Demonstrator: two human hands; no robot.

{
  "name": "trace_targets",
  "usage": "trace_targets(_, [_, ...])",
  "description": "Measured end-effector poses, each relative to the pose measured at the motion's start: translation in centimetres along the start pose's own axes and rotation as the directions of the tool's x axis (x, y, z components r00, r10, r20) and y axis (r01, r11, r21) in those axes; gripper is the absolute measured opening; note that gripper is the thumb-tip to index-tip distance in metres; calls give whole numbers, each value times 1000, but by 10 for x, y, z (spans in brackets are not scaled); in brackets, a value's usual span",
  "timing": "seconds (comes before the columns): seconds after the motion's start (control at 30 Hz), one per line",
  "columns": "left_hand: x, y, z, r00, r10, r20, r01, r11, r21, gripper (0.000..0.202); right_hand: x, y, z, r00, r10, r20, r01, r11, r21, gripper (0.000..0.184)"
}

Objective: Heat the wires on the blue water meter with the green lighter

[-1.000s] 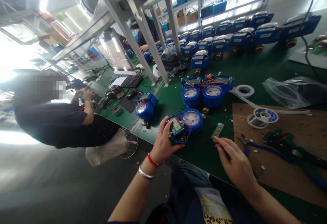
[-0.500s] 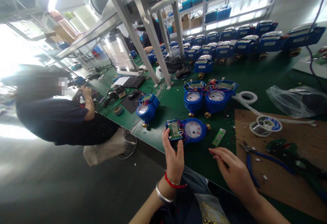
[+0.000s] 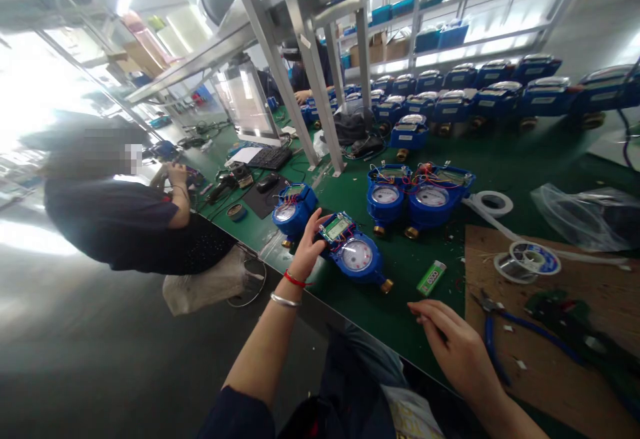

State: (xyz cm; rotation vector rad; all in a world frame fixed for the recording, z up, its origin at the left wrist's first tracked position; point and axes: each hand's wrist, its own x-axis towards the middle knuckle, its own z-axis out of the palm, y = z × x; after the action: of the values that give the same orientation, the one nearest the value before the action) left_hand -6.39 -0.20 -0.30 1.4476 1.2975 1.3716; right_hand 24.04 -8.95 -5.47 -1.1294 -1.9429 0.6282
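Note:
My left hand (image 3: 309, 252) grips the display end of a blue water meter (image 3: 357, 253), thumb and fingers around its edge. The meter's round dial and small green-framed screen face up, and its brass fitting points toward me on the right. Red and dark wires show beside the screen. My right hand (image 3: 453, 339) is over the front of the bench, its thumb and fingertips pinched together; anything between them is too small to make out. Just beyond its fingertips lies a green-and-white battery (image 3: 431, 279), not touched. Another wired blue meter (image 3: 294, 211) stands left of the held one.
Two open meters (image 3: 433, 195) stand behind, with rows of closed meters (image 3: 450, 105) at the back. A solder spool (image 3: 527, 262), tape roll (image 3: 493, 203) and blue-handled pliers (image 3: 493, 322) are on the right. A co-worker (image 3: 110, 212) sits left, past a metal post (image 3: 320, 92).
My left hand has moved the water meter left and turned it, so the brass fitting now points toward me. The right hand stays pinched in nearly the same place.

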Motion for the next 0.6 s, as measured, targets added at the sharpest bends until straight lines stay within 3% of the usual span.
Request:
trace_targets(0.07, [-3,-7,0,998,-1,-56,-3,998,-58,73,0,0,0,1000,-7,13,7,1000,3,24])
trace_targets(0.13, [-15,-12,8,983,-9,-182,0,999,-50,70,1,0,1,999,-11,34,10,1000,10,24])
trace_targets(0.23, [-38,-18,30,892,-65,-447,70,998,-6,62,2,1,2,998,-7,62,6,1000,14,24])
trace_targets(0.3, [-52,-19,45,826,-99,-555,117,993,-4,57,1,2,2,997,-4,73,4,1000,6,24])
trace_targets(0.43, [-57,-20,61,786,-173,-593,145,985,-95,53,0,3,3,996,-13,87,13,1000,2,24])
trace_targets(0.6, [-20,-21,52,800,-214,-560,134,974,-181,49,1,2,3,996,-30,81,30,1000,-2,24])
